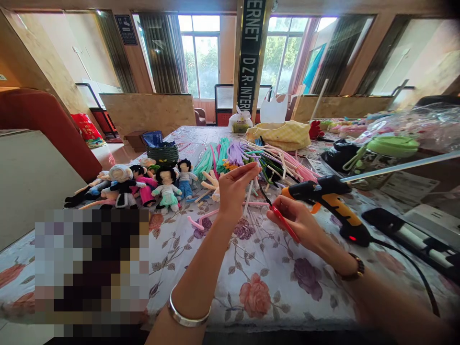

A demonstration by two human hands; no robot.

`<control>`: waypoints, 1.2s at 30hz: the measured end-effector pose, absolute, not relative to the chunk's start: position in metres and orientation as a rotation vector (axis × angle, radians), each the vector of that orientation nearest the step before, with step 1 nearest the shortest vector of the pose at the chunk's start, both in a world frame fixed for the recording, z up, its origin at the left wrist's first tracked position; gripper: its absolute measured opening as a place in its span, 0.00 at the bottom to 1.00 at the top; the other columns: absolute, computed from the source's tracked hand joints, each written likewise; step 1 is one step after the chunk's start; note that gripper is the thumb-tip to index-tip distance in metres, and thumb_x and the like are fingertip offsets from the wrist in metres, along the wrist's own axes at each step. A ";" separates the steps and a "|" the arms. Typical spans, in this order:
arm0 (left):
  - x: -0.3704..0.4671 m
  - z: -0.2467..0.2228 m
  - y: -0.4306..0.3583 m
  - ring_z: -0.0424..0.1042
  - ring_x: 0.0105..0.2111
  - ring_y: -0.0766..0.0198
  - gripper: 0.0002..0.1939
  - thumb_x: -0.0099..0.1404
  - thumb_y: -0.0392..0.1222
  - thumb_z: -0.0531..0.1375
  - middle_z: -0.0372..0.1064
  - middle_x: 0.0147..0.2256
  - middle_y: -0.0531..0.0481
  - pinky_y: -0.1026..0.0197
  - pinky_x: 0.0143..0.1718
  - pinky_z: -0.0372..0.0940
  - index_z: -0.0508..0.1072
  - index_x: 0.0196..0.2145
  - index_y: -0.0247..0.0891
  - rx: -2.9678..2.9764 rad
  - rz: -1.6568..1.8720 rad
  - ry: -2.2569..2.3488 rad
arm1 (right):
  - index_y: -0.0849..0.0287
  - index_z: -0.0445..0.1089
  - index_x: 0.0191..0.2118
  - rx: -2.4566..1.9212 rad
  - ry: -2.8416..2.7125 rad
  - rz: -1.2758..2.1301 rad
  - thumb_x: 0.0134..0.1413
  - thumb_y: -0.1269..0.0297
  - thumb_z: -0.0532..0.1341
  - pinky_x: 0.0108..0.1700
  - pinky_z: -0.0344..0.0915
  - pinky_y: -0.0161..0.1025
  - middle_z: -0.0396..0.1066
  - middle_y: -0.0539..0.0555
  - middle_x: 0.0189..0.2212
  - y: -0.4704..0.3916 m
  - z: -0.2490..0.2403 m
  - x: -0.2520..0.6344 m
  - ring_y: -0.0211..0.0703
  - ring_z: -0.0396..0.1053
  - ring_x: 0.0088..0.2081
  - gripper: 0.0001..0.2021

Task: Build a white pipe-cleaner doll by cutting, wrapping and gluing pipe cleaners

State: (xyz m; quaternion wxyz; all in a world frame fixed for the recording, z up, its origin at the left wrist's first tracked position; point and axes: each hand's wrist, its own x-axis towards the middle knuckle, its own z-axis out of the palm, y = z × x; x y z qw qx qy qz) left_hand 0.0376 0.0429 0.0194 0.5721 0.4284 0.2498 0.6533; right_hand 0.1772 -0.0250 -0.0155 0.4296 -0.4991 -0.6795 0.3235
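My left hand is raised over the table, thumb and fingers pressed together. What they pinch is too small to make out; a white fuzzy stem shows just below the fingertips. Closed around a slim red-handled tool is my right hand, lower and to the right. A thin dark tip points from the tool toward my left hand. Behind both hands lies a heap of pipe cleaners in mint, purple, pink and green. A bent pink pipe cleaner rests left of my left wrist.
Several small dolls are grouped at the left, before a stack of dark green baskets. A black and orange glue gun with a long glue stick stands at the right, its cord trailing forward. Behind are a yellow checked pouch and a green-lidded jar.
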 end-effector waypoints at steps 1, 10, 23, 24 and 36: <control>0.038 0.019 0.043 0.75 0.37 0.62 0.09 0.45 0.39 0.69 0.77 0.29 0.51 0.58 0.47 0.65 0.79 0.28 0.39 1.003 1.528 0.586 | 0.57 0.58 0.26 -1.240 -1.702 0.806 0.48 0.48 0.63 0.24 0.49 0.34 0.54 0.45 0.21 -0.025 -0.016 0.177 0.34 0.51 0.24 0.19; 0.039 0.018 0.042 0.75 0.36 0.62 0.08 0.46 0.39 0.69 0.77 0.29 0.51 0.57 0.46 0.66 0.79 0.28 0.40 1.022 1.534 0.601 | 0.57 0.58 0.25 -1.243 -1.687 0.824 0.47 0.48 0.63 0.23 0.48 0.34 0.53 0.44 0.20 -0.025 -0.017 0.177 0.33 0.50 0.23 0.20; 0.039 0.019 0.041 0.75 0.36 0.61 0.08 0.46 0.38 0.68 0.77 0.28 0.50 0.57 0.45 0.66 0.79 0.28 0.39 1.016 1.533 0.617 | 0.57 0.57 0.25 -1.240 -1.663 0.845 0.47 0.47 0.63 0.22 0.47 0.33 0.53 0.44 0.20 -0.025 -0.018 0.177 0.32 0.49 0.22 0.20; 0.039 0.019 0.041 0.75 0.36 0.62 0.08 0.45 0.38 0.68 0.77 0.28 0.50 0.57 0.45 0.66 0.79 0.28 0.39 1.016 1.533 0.618 | 0.57 0.57 0.25 -1.237 -1.664 0.842 0.47 0.48 0.64 0.22 0.48 0.33 0.53 0.44 0.21 -0.025 -0.018 0.176 0.32 0.50 0.22 0.19; 0.040 0.019 0.041 0.75 0.34 0.64 0.07 0.46 0.38 0.68 0.77 0.28 0.51 0.59 0.43 0.66 0.79 0.27 0.40 1.019 1.532 0.631 | 0.58 0.58 0.25 -1.257 -1.672 0.825 0.47 0.49 0.64 0.24 0.49 0.34 0.55 0.45 0.21 -0.026 -0.016 0.175 0.33 0.51 0.23 0.19</control>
